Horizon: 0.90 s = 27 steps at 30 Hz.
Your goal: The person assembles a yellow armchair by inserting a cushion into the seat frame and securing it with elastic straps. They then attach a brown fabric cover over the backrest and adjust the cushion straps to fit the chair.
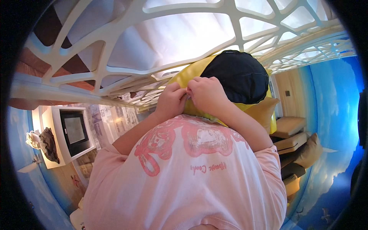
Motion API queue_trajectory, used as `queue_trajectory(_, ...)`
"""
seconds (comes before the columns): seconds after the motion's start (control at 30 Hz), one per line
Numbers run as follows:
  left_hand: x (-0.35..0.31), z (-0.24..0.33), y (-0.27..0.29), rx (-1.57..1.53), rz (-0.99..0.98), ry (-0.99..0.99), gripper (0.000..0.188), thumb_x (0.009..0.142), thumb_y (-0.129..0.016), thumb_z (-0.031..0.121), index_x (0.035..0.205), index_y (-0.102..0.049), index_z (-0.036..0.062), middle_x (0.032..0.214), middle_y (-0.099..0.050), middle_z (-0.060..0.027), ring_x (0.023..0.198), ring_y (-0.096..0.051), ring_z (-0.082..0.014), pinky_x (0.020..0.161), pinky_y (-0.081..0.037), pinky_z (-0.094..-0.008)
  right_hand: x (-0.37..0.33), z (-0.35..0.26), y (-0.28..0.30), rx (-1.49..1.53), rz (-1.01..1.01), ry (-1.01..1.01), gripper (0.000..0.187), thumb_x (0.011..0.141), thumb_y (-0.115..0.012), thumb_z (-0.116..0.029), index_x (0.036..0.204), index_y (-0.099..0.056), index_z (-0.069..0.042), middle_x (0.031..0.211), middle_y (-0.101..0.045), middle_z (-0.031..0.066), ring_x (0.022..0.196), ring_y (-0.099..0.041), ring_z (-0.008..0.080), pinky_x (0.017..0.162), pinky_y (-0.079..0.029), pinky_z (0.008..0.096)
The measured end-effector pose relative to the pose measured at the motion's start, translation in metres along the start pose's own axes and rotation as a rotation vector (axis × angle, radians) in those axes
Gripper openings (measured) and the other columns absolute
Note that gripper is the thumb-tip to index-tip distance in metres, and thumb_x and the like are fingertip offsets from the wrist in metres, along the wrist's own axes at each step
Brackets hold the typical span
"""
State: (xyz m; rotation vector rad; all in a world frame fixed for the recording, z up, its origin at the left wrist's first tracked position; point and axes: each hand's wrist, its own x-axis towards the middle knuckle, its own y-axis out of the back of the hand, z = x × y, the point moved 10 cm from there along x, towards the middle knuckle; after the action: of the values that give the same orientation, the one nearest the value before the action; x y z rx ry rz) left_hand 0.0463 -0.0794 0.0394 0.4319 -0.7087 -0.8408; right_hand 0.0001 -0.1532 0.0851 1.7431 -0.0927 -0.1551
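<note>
In front of my chest, my left hand [169,100] and my right hand [207,92] meet with their fingertips pinched together. A small bit of something shows between them, too small to name. Directly behind the hands is a yellow cushion or fabric cover [184,73], partly hidden by them. A round black cushion-like piece [237,76] rests against the yellow one, just beyond my right wrist. Below it, a tan cushion [262,113] shows beside my right forearm.
A white lattice screen [122,23] with rounded openings spans the far side. Several tan and dark cushions are stacked at the right, including a brown one [309,150]. To the left stands a white cabinet [57,134] with a dark-framed panel [74,129].
</note>
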Motion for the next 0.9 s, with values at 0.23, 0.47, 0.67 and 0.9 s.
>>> queue_trajectory(0.23, 0.0, 0.0, 0.003, -0.068, 0.013, -0.015, 0.015, 0.08, -0.074, 0.008, 0.094, -0.071, 0.0018, 0.085, -0.063, -0.0149, 0.082, -0.062, -0.0354, 0.073, -0.052, -0.0436, -0.001, -0.007, 0.002, -0.083, -0.082, 0.121, 0.008, 0.086, -0.061, -0.014, 0.087, -0.066, -0.008, 0.087, -0.069, 0.0104, 0.085, -0.071, 0.028, 0.074, -0.056, 0.0398)
queue_trajectory(0.47, -0.001, 0.001, 0.005, -0.092, 0.031, -0.021, 0.017, 0.082, -0.074, 0.011, 0.095, -0.072, 0.001, 0.086, -0.063, -0.0154, 0.082, -0.062, -0.035, 0.073, -0.052, -0.0431, -0.005, -0.005, 0.007, -0.086, -0.132, 0.171, 0.011, 0.086, -0.062, -0.013, 0.09, -0.071, -0.007, 0.088, -0.068, 0.0095, 0.086, -0.069, 0.0282, 0.075, -0.056, 0.0388)
queue_trajectory(0.67, -0.001, 0.0, 0.002, -0.065, -0.008, 0.0, 0.017, 0.082, -0.074, 0.012, 0.095, -0.073, 0.0016, 0.085, -0.062, -0.0156, 0.083, -0.062, -0.0353, 0.073, -0.052, -0.0433, -0.003, 0.0, 0.003, -0.002, -0.11, 0.141, 0.011, 0.088, -0.063, -0.017, 0.088, -0.07, -0.008, 0.087, -0.068, 0.0091, 0.086, -0.068, 0.0277, 0.076, -0.056, 0.0388)
queue_trajectory(0.9, -0.001, -0.004, 0.004, -0.076, 0.011, 0.036, 0.015, 0.082, -0.073, 0.012, 0.094, -0.073, 0.0029, 0.086, -0.062, -0.0152, 0.084, -0.062, -0.0358, 0.073, -0.052, -0.0446, -0.011, -0.012, 0.006, -0.079, 0.191, 0.149, 0.012, 0.088, -0.066, -0.02, 0.087, -0.061, -0.008, 0.086, -0.062, 0.0068, 0.087, -0.063, 0.0256, 0.076, -0.05, 0.0389)
